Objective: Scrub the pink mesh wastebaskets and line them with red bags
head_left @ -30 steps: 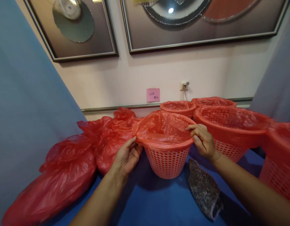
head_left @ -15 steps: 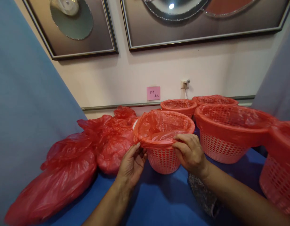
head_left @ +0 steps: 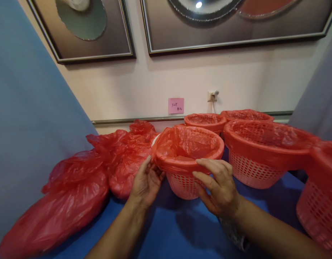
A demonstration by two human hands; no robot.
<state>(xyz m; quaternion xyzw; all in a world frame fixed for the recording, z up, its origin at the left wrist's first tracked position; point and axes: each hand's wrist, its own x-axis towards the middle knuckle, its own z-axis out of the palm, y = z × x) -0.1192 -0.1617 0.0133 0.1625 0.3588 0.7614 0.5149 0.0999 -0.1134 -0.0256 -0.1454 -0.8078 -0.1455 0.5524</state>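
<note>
A small red openwork plastic basket (head_left: 184, 185) stands on the blue table in front of me. Its inside is lined with a thin red plastic bag (head_left: 196, 141), whose edge is folded down over the rim. At the basket's left side, my left hand (head_left: 147, 181) pinches the bag's edge between thumb and curled fingers. My right hand (head_left: 218, 185) is at the front right of the rim, fingers spread and fingertips touching the folded bag. A dark speckled item (head_left: 234, 235) lies partly hidden under my right forearm.
Filled red plastic bags (head_left: 60, 208) lie on the blue table (head_left: 166, 233) to the left. More bag-lined baskets (head_left: 253, 167) stand at the right and behind. On the wall are a pink note (head_left: 176, 105), a socket (head_left: 212, 96) and framed pictures (head_left: 236, 36). Blue-grey curtains (head_left: 28, 108) hang at both sides.
My right hand's fingers have spread from a grip on the rim, and the hand has dropped slightly. My left hand has shifted a little left and up along the bag's edge.
</note>
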